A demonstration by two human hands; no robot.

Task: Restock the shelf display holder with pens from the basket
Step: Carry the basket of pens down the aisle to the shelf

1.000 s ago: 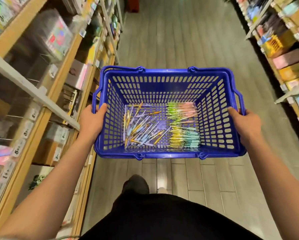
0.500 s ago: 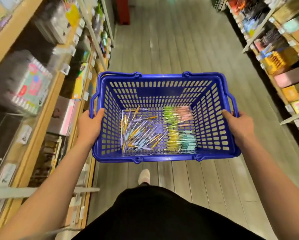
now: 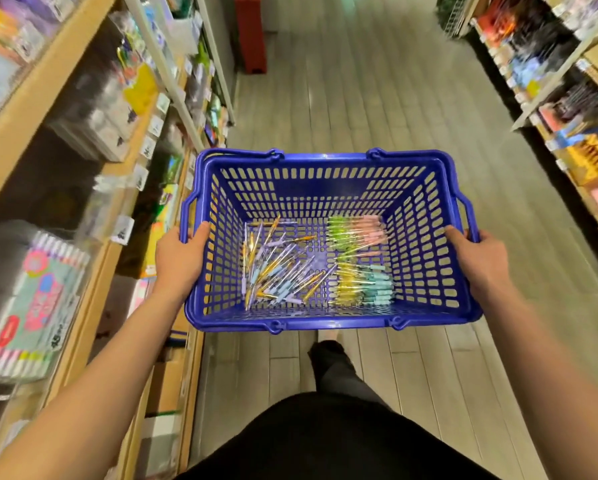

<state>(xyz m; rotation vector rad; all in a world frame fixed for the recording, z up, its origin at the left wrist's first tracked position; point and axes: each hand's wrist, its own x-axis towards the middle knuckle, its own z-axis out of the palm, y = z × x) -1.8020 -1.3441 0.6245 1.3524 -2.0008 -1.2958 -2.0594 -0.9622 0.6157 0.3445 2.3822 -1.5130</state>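
Note:
A blue plastic basket [image 3: 325,181] hangs level in front of me over the aisle floor. My left hand [image 3: 180,258] grips its left rim, thumb inside the wall. My right hand [image 3: 481,258] grips the right rim the same way. On the basket floor lie several loose pens [image 3: 280,268] in purple, blue and gold at the left, and bundled pastel pens [image 3: 356,261] in green, pink, yellow and teal at the right. No pen display holder can be made out on the blurred shelves.
Wooden shelves [image 3: 93,299] packed with stationery run along my left, with a marker set [image 3: 38,303] close by. More shelves [image 3: 567,109] line the right. Grey plank floor [image 3: 360,98] stretches ahead to a red stand [image 3: 251,32]. My leg and shoe [image 3: 325,355] are below the basket.
I have walked forward along the aisle; the shelves slid past and the red stand came closer. Both hands kept their grip on the basket, and the pens stayed put.

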